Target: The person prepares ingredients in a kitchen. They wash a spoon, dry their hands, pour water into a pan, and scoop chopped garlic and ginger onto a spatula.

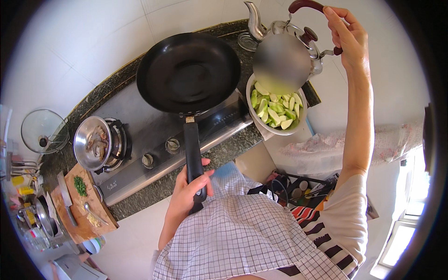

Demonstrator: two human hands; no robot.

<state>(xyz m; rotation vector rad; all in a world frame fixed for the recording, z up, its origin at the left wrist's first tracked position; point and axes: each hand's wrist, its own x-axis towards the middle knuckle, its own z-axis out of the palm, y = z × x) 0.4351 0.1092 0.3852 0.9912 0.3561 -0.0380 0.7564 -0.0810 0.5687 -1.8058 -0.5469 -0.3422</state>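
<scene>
My left hand (190, 187) is closed round the black handle of a frying pan (189, 71), raised above the gas stove. The pan's dark inside shows no food. At the upper right, my right hand (348, 36) grips the dark red handle of a stainless steel kettle (315, 64), whose spout points up and to the left. Part of the kettle's body is blurred. Just below the kettle, a metal bowl (250, 82) holds cut pale green vegetable pieces (276, 112).
A metal bowl of shrimp (97, 141) rests on the left burner (120, 143). At the lower left, a wooden cutting board (82, 206) carries a knife (64, 190), a spoon (95, 213), chopped greens (80, 186) and minced pieces. A glass lid (44, 131) leans against the wall.
</scene>
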